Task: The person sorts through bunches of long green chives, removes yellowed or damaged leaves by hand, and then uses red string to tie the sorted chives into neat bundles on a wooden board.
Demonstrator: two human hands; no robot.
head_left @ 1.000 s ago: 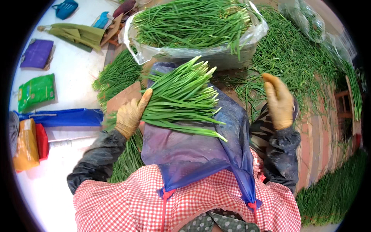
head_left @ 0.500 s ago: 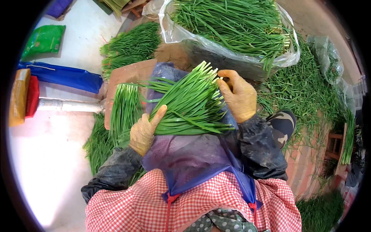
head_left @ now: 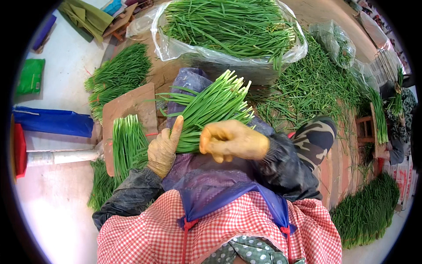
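Head view: the bunch [head_left: 215, 101] lay across the apron [head_left: 206, 171], leafy end at the left hand [head_left: 162, 154], whose fingers were closed on it, thumb raised. The right hand [head_left: 237, 140] had its fingers curled in front of the lower leaves; whether they pinched a blade could not be told. Judged risk: with that thumb lifted, a tug by the right could splay the stalks or drag sound blades out. Appearance: slender green leaves, pale ends fanned unevenly up and right, several blades straying left.

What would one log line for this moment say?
left hand: holding green bunch | right hand: curled over bunch's near side, grip unclear | nearby: board, bagged greens
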